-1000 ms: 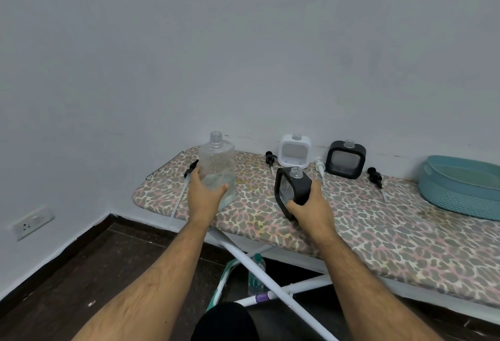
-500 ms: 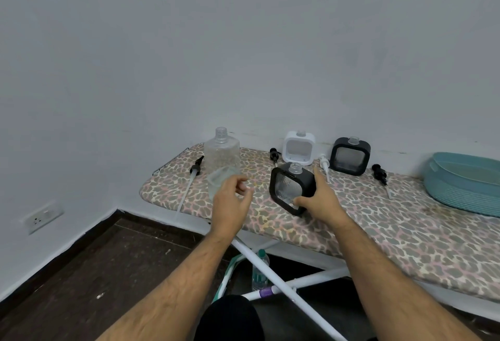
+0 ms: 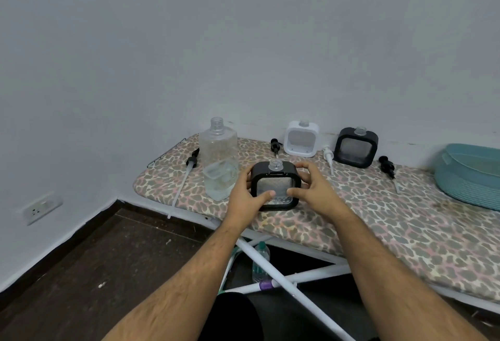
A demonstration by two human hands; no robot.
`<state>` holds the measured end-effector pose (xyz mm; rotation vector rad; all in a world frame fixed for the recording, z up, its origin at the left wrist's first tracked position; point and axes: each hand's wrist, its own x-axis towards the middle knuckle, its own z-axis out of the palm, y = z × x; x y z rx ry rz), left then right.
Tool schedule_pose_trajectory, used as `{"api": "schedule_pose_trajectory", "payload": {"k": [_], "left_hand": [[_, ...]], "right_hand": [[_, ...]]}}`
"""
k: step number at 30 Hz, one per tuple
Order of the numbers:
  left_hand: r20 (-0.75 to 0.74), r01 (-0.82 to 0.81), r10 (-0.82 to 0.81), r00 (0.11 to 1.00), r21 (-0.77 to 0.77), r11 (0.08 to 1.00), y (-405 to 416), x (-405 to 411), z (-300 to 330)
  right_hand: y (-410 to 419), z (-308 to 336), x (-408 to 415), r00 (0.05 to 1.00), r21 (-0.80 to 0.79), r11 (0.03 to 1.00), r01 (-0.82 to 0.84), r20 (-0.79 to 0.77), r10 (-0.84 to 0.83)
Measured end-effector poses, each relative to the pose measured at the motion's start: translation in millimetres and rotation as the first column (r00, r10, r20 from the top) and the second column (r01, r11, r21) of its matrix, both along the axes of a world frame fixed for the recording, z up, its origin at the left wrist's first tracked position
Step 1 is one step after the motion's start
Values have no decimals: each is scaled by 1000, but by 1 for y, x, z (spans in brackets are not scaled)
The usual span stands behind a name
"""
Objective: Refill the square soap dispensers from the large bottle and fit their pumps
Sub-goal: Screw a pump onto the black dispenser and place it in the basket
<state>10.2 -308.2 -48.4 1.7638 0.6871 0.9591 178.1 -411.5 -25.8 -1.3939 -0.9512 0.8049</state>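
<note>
Both hands hold the near black dispenser [image 3: 275,186] at the front of the leopard-print surface [image 3: 378,219]: the left hand [image 3: 247,196] and right hand [image 3: 315,191] have their fingers wrapped round its 2 sides, thumbs on its front face. Its neck is open, with no pump fitted. The large bottle [image 3: 219,159], uncapped and holding little liquid, stands just to its left. A white dispenser [image 3: 301,139] and another black dispenser [image 3: 355,147] wait at the back among loose pumps. This looks like steadying before pouring; next, 1 hand probably must free itself to lift the bottle.
</note>
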Motion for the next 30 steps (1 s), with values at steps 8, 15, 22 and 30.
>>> {"api": "schedule_pose_trajectory", "payload": {"k": [8,15,22,30], "left_hand": [[13,4,-3,1000,-104,995,14,13,-6],[56,-15,20,998,-89,996,11,16,-9],[87,4,2,996,-73,997,12,15,-11],[88,24,-16,996,-91,996,14,14,-13]], "right_hand": [[27,26,40,992,1,992,125,10,-125],[95,40,67,850,-74,945,318,465,-249],[174,44,72,733,-245,927,283,679,-44],[211,30,78,603,-412,866,283,778,173]]}}
